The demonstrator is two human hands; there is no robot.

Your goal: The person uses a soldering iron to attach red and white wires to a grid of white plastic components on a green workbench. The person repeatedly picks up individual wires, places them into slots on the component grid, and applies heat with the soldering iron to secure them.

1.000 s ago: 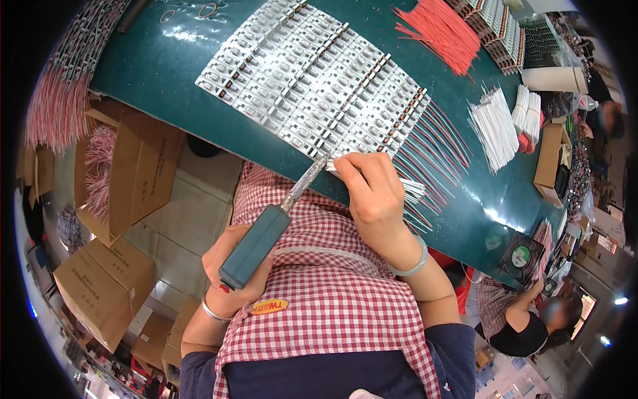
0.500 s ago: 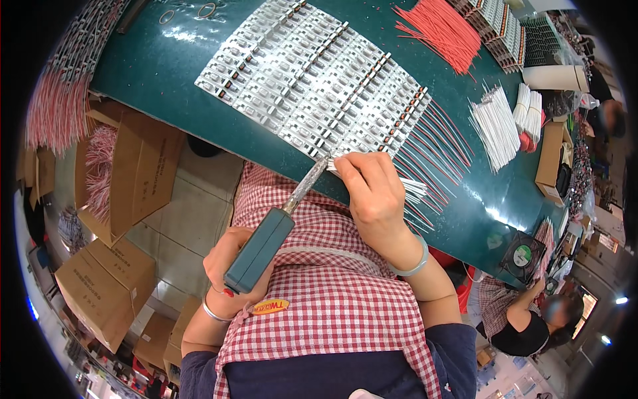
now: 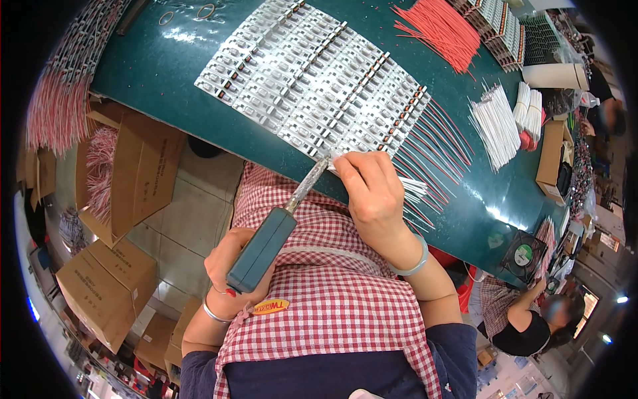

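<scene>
My left hand [image 3: 229, 263] is closed round the dark green handle of a soldering iron [image 3: 261, 249]. The iron slants up and right, its tip at the near edge of a panel of white circuit boards [image 3: 312, 86]. Beside the tip, my right hand [image 3: 373, 189] pinches a bunch of white wires [image 3: 414, 191], whose free ends stick out to the right of the hand. Its fingertips cover the wire ends at the board edge. Red and dark wires [image 3: 442, 143] fan out from the panel's right side.
Red wires [image 3: 442, 30] and white wires [image 3: 495, 126] lie in bundles on the green table [image 3: 153, 86]. Stacked panels [image 3: 495, 33] stand at the far right. A small fan [image 3: 523, 256] sits at the right edge, near another person [image 3: 531, 319]. Cardboard boxes [image 3: 106, 292] stand at left.
Almost nothing differs. The soldering iron's handle has shifted very slightly right, and its tip stays at the board edge beside my right fingertips.
</scene>
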